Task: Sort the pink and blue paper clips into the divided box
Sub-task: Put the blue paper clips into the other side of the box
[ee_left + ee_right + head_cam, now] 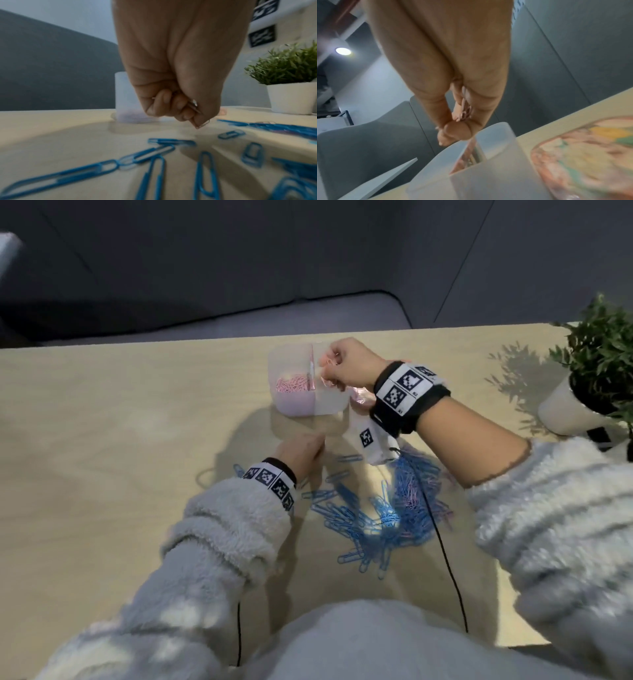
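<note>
Your right hand (346,364) hovers over the divided box (294,409) near the far edge of the table (102,440), its fingers (453,129) curled around a small bunch of pink paper clips (464,112) just above the box's divider. The left compartment already holds a heap of pink clips (293,385); what lies in the right compartment cannot be told, since your hand covers much of it. Your left hand (301,453) sits low over the table just in front of the box, fingers (159,102) bunched and pinching a few thin clips (194,104) whose colour is hard to read in the blur. A spread of blue paper clips (376,518) lies between your two forearms toward the near edge, with some pink ones mixed into its right side, and single blue clips trail toward your left wrist. A potted plant (596,371) in a white pot stands at the far right corner. A patterned pink item (583,155) lies just to the right of the box.
</note>
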The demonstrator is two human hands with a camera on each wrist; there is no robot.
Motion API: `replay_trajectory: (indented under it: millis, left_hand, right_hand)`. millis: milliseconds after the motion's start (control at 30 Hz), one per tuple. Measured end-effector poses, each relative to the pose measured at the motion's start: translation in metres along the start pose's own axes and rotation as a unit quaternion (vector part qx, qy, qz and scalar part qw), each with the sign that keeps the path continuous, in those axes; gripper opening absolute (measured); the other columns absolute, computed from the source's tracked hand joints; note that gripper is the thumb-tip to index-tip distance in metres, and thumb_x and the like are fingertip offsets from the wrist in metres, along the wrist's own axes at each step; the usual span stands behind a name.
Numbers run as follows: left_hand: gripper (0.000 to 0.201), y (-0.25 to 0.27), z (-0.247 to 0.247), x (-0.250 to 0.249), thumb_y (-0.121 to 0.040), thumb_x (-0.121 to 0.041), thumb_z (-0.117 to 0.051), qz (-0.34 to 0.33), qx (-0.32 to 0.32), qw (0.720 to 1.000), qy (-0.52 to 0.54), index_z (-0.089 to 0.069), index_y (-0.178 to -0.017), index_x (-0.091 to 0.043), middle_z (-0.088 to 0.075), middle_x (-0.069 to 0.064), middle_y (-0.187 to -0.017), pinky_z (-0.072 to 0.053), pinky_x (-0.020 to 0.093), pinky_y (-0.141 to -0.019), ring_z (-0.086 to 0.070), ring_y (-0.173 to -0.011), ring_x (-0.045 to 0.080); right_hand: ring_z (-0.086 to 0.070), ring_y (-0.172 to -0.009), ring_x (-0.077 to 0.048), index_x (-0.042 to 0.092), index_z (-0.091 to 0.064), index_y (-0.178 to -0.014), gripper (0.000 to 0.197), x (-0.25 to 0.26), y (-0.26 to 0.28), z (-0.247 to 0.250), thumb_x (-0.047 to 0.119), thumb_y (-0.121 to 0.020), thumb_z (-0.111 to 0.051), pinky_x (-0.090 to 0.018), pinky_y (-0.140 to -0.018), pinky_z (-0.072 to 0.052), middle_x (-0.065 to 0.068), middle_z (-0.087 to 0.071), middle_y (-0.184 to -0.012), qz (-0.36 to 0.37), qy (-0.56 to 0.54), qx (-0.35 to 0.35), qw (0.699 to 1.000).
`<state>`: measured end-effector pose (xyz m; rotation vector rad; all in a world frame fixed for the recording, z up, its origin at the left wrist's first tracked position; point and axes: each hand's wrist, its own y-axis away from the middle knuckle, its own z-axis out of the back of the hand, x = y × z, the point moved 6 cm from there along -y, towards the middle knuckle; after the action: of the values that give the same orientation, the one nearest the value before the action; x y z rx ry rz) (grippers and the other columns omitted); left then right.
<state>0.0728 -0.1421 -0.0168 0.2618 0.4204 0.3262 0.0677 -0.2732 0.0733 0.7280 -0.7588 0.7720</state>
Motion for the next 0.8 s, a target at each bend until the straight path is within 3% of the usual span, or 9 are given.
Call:
replay_trajectory:
  millis: [100,200,267,333,433,500,667,733,800]
  left_hand:
    - [0.018,0.01,0.022,0.011,-0.09,-0.011,-0.047,0.022,-0.042,0.999,0.014,-0.056,-0.101,-0.001,-0.064,0.019,-0.102,-0.043,0.037,-0.076,-0.058,-0.092,0.033]
    - [0.017,0.013,0.052,0.021,-0.089,-0.013,-0.048,0.049,-0.092,0.994,0.018,-0.058,-0.099,-0.003,-0.065,0.018,-0.098,-0.044,0.036,-0.073,-0.059,-0.088,0.034]
    - [0.018,0.009,0.075,0.029,-0.088,-0.013,-0.048,0.067,-0.14,0.987,0.029,-0.059,-0.096,-0.001,-0.065,0.021,-0.096,-0.047,0.039,-0.074,-0.06,-0.087,0.036]
    - [0.019,0.001,0.096,0.034,-0.087,-0.012,-0.046,0.095,-0.194,0.976,0.028,-0.058,-0.094,0.001,-0.064,0.025,-0.097,-0.046,0.041,-0.075,-0.059,-0.09,0.039]
    - [0.023,-0.019,0.115,0.037,-0.087,-0.012,-0.044,0.139,-0.222,0.964,0.037,-0.057,-0.096,0.004,-0.063,0.027,-0.103,-0.044,0.04,-0.079,-0.058,-0.096,0.04]
    - [0.024,-0.036,0.121,0.035,-0.087,-0.012,-0.043,0.156,-0.212,0.964,0.036,-0.058,-0.098,0.003,-0.063,0.026,-0.105,-0.045,0.039,-0.079,-0.058,-0.098,0.04]
    - [0.025,-0.065,0.115,0.038,-0.087,-0.008,-0.045,0.181,-0.159,0.97,-0.034,-0.061,-0.102,0.004,-0.063,0.026,-0.109,-0.048,0.04,-0.08,-0.059,-0.1,0.041]
    - [0.027,-0.07,0.108,0.039,-0.09,-0.012,-0.044,0.18,-0.137,0.973,-0.043,-0.062,-0.1,0.005,-0.063,0.027,-0.107,-0.048,0.041,-0.079,-0.06,-0.098,0.041]
    - [0.031,-0.072,0.103,0.037,-0.092,-0.015,-0.039,0.163,-0.129,0.978,-0.021,-0.061,-0.099,0.006,-0.063,0.028,-0.105,-0.048,0.042,-0.079,-0.06,-0.097,0.042]
  right_hand:
    - [-0.056,-0.047,-0.01,0.004,-0.058,-0.092,0.017,0.015,-0.024,-0.014,-0.005,-0.086,-0.045,-0.023,-0.045,-0.052,-0.006,-0.055,-0.066,0.0,-0.022,-0.053,0.998]
    - [-0.054,-0.065,-0.02,-0.018,-0.058,-0.098,0.027,0.021,-0.033,-0.033,0.004,-0.09,-0.044,-0.036,-0.062,-0.052,-0.019,-0.061,-0.08,-0.006,-0.016,-0.022,1.0]
    - [-0.053,-0.068,-0.026,-0.024,-0.051,-0.106,0.035,0.023,-0.031,-0.04,0.008,-0.093,-0.04,-0.033,-0.062,-0.046,-0.038,-0.06,-0.103,-0.017,-0.024,0.003,1.0]
    - [-0.059,-0.09,-0.039,-0.026,-0.042,-0.114,0.038,0.023,-0.028,-0.039,0.006,-0.095,-0.036,-0.042,-0.077,-0.048,-0.041,-0.049,-0.123,-0.022,-0.039,0.006,0.999]
    - [-0.048,-0.079,-0.025,-0.026,-0.042,-0.116,0.037,0.02,-0.012,-0.027,0.004,-0.095,-0.034,-0.029,-0.069,-0.041,-0.024,-0.056,-0.099,-0.011,-0.093,-0.004,0.996]
    - [-0.048,-0.084,-0.017,-0.015,-0.053,-0.114,0.032,0.009,0.003,-0.013,0.005,-0.094,-0.038,-0.025,-0.075,-0.042,-0.012,-0.052,-0.096,-0.004,-0.144,-0.034,0.989]
    - [-0.064,-0.075,-0.013,0.004,-0.057,-0.104,0.018,-0.055,0.07,0.026,-0.002,-0.093,-0.043,-0.027,-0.076,-0.053,-0.012,-0.061,-0.089,-0.039,-0.254,-0.107,0.96]
    - [-0.063,-0.055,0.002,0.0,-0.057,-0.103,0.02,-0.091,0.095,0.044,-0.006,-0.092,-0.041,-0.013,-0.06,-0.051,-0.005,-0.06,-0.078,-0.065,-0.221,-0.136,0.964]
    - [-0.056,-0.048,0.002,0.002,-0.061,-0.094,0.022,-0.131,0.118,0.056,-0.006,-0.091,-0.04,-0.009,-0.05,-0.045,-0.006,-0.06,-0.077,-0.108,-0.151,-0.165,0.969]
